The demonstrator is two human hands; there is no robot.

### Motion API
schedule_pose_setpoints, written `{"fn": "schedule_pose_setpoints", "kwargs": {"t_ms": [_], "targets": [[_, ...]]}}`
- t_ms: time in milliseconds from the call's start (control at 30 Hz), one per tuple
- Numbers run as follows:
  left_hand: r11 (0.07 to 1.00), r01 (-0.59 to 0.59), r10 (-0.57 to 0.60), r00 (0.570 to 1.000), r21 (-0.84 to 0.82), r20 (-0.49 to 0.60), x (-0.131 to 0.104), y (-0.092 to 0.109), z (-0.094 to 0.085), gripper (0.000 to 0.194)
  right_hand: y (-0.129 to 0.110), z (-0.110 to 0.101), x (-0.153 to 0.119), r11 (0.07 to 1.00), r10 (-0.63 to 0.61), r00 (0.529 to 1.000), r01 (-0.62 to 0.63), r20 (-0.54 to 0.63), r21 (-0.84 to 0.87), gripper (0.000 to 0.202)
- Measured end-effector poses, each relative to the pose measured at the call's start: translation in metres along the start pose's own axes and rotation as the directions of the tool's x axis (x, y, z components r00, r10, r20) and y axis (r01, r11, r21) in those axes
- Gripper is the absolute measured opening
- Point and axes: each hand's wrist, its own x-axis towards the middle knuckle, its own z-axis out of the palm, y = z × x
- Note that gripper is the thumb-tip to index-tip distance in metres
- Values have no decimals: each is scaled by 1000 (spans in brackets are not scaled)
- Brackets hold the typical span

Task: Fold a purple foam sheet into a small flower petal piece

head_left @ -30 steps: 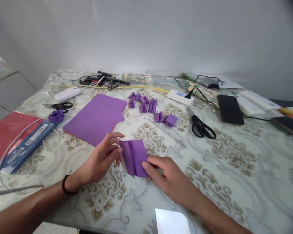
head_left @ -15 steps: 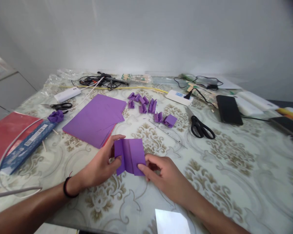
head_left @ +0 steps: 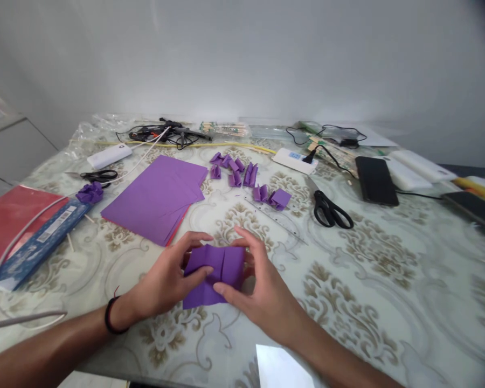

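Creased purple paper square [head_left: 214,272] just above the glossy damask-patterned table [head_left: 367,269], left hand [head_left: 167,280] and right hand [head_left: 258,285] fingers pinching its opposite edges, flat purple sheets [head_left: 156,196] beyond, black scissors [head_left: 331,211] right.

This looks like a home craft table set against a bare white wall. A patterned tablecloth [head_left: 388,269] under clear plastic covers it, strewn with purple paper sheets [head_left: 156,196], small folded pieces [head_left: 242,178], scissors [head_left: 330,211], a power strip [head_left: 295,159], a phone [head_left: 376,180] and what may be a glue gun [head_left: 173,132].
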Motion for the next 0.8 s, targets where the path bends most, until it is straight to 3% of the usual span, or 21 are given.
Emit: {"fn": "schedule_pose_setpoints", "kwargs": {"t_ms": [167,333,500,600,800], "targets": [[998,-43,39,996,43,81,-5,2,2,37,2,8,-2,991,-92,996,92,3,-93,74],[998,-43,49,992,-55,118,-7,2,3,45,6,8,-1,983,-136,989,129,-50,-127,61],[994,-110,111,985,-15,131,-7,5,1,37,3,3,0,992,-104,993,100,-60,-71,60],[986,-168,166,968,-7,186,-6,8,0,33,4,2,-1,986,-150,985,143,-85,-86,63],[995,-103,100,967,0,236,-7,11,1,38,7,2,-2,980,-176,977,164,-119,-111,62]]}}
